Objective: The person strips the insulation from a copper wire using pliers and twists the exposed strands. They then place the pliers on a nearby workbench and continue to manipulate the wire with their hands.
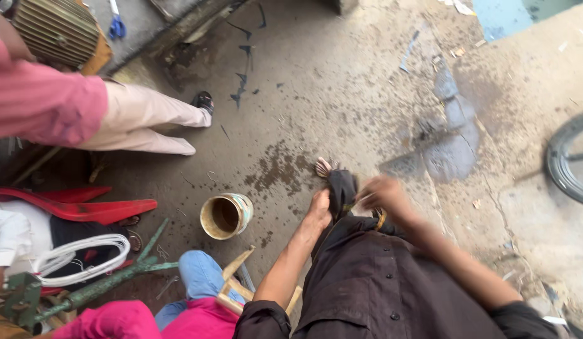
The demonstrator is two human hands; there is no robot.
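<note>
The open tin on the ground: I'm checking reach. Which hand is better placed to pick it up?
Probably the left hand: it is on the tin's side and closer. The right hand, blurred, is farther away.

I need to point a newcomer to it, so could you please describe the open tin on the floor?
On the stained concrete floor, look just beyond the person's left hand. The tin lies tipped, its round open mouth showing a brown inside, the only can there.

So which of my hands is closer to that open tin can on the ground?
Left. The left hand rests on the dark trouser leg, just right of the tin can; the right hand, blurred, is farther beyond it.
</note>
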